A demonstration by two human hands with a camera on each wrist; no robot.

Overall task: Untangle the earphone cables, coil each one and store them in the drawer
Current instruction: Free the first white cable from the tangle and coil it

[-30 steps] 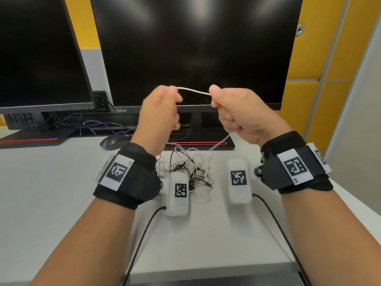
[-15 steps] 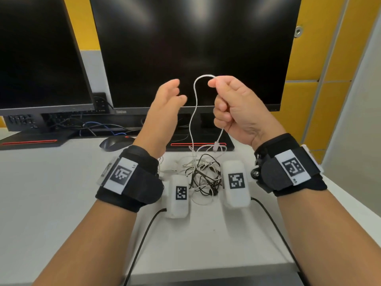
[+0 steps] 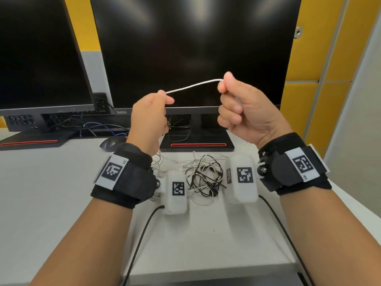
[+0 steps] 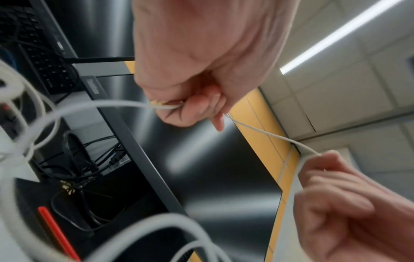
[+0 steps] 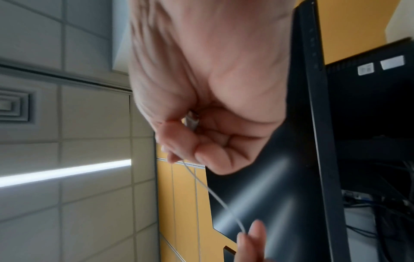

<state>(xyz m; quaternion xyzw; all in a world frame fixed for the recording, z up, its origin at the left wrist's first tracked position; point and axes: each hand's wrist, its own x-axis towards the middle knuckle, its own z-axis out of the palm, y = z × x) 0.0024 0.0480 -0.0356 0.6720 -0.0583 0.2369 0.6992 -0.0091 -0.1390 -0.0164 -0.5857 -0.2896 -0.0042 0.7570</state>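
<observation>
A white earphone cable (image 3: 193,86) stretches in the air between both hands, in front of the big monitor. My left hand (image 3: 151,114) pinches its lower end, and the cable (image 4: 264,132) leaves that fist toward the other hand. My right hand (image 3: 237,100) grips the higher end with curled fingers; in the right wrist view its plug (image 5: 191,120) sits inside the fist. Below, on the white desk (image 3: 51,193), lies a tangle of black and white earphone cables (image 3: 204,176). No drawer is in view.
Two black monitors (image 3: 191,48) stand at the back on stands with red stripes. A dark mouse (image 3: 110,143) lies behind my left wrist. White wrist-camera pods (image 3: 242,178) with black leads hang over the desk. The desk's front edge is near my forearms.
My left hand, open half a second ago, has closed on the white cable again. The cable's hanging loop has been pulled out into a taut span, and my right hand moved right.
</observation>
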